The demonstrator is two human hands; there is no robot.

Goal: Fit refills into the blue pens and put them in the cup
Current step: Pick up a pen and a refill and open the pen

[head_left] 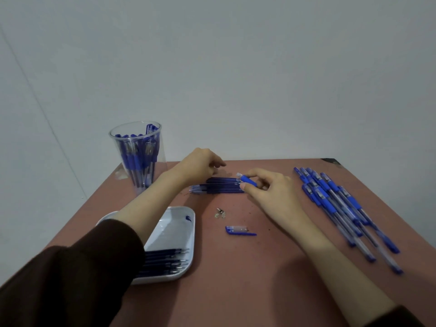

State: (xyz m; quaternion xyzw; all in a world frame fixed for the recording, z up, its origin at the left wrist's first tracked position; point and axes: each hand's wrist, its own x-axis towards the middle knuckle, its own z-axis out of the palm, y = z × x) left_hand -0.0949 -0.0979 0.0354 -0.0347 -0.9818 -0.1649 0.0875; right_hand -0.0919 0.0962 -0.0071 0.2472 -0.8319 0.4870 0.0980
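Two dark sleeves come in from the bottom corners of the frame. Just past the left one, at lower left, I see a white tray (174, 223) with a row of dark spent-looking refills (165, 258) lying side by side along its near edge, tips to the right. The left forearm crosses above the tray's far left corner.

On the reddish table (236, 267), a little beyond the tray and near the middle, lies a blue-and-clear cap (236, 229), with a few pale scraps (220, 213) just behind it. Down the right side a fan of blue pens (339, 208) lies flat, slanting from upper left to lower right.

Further in, the right hand (271, 192) pinches a short blue grip piece (247, 180) between thumb and forefinger. The piece's clear tip points left and sticks out past the fingertips, just above the right end of a flat pile of loose refills (217, 187).

The left hand (200, 166) hangs over the pile's far left part with its fingers curled down toward it. I cannot tell whether it has a refill pinched or is only touching them.

Farthest off, at the table's back left corner, stands the clear cup (115, 143), well apart from both hands and filled with finished pens (139, 156) standing upright against the grey wall (236, 67).
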